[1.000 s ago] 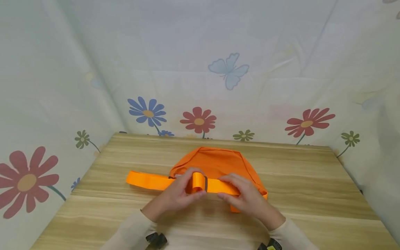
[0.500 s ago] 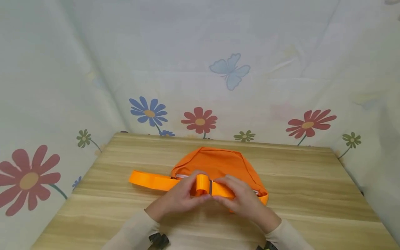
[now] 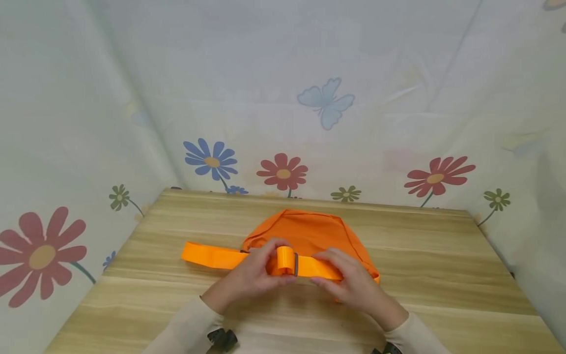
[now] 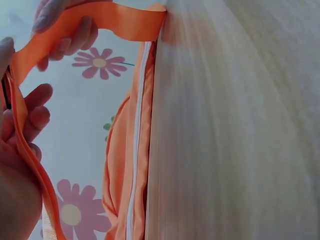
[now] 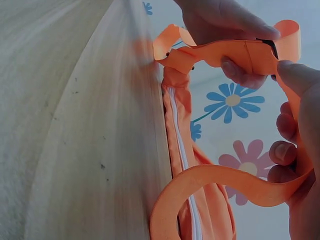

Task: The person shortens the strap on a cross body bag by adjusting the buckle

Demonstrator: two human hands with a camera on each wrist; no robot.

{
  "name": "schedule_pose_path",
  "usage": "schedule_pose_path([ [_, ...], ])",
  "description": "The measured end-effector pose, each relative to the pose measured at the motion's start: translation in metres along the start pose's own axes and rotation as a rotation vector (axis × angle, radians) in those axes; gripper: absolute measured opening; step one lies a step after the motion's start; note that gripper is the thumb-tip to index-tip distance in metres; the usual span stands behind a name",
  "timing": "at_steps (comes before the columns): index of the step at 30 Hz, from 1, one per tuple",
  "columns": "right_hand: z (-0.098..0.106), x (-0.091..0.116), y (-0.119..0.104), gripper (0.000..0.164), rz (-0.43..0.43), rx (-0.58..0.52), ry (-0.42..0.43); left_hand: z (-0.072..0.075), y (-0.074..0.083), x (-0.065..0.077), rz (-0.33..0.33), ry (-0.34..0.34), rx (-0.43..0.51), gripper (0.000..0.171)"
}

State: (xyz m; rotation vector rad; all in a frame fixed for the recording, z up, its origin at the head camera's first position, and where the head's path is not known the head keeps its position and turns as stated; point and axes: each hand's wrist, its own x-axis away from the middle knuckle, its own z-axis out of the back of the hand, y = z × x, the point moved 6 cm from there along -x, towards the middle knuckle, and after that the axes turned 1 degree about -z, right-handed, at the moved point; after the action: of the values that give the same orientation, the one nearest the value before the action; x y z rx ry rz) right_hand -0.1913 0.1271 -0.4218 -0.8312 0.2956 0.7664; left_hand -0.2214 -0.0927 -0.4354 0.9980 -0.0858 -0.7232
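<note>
An orange fabric bag point(image 3: 309, 228) lies on the table, its white zip point(image 4: 137, 135) showing in both wrist views. In front of it a bright orange strap point(image 3: 316, 266) is held up between the two hands. My left hand point(image 3: 249, 278) pinches the strap beside a dark slide buckle point(image 3: 296, 264), where the webbing stands up in a small loop point(image 3: 285, 259). To the right of the buckle, my right hand point(image 3: 355, 284) grips the same strap between thumb and fingers. In the right wrist view, a slack length of strap point(image 5: 220, 175) curves below this hand toward the bag.
A wood-grain table point(image 3: 433, 255) bears the bag. Another orange strap length point(image 3: 208, 255) sticks out leftward past the left hand. A pale cloth backdrop point(image 3: 243, 108) printed with flowers and a butterfly surrounds the table's back and sides.
My right hand moved left up to the buckle, then slid back right along the strap. The buckle and left hand shifted slightly right, then a little back; the bag stayed in place.
</note>
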Motion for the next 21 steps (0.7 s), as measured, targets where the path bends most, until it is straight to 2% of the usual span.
schedule_pose_path([
  [6, -0.002, -0.001, -0.002, 0.040, 0.025, 0.006, 0.009, -0.001, -0.005, 0.000, 0.038, -0.019, -0.011, 0.060],
  [10, -0.005, -0.001, -0.003, 0.040, 0.036, 0.004, 0.001, -0.004, -0.006, 0.001, 0.035, -0.040, -0.015, 0.060],
  [21, -0.013, -0.005, -0.005, 0.040, 0.040, 0.007, 0.000, -0.006, 0.002, -0.002, -0.061, -0.006, -0.107, 0.065],
])
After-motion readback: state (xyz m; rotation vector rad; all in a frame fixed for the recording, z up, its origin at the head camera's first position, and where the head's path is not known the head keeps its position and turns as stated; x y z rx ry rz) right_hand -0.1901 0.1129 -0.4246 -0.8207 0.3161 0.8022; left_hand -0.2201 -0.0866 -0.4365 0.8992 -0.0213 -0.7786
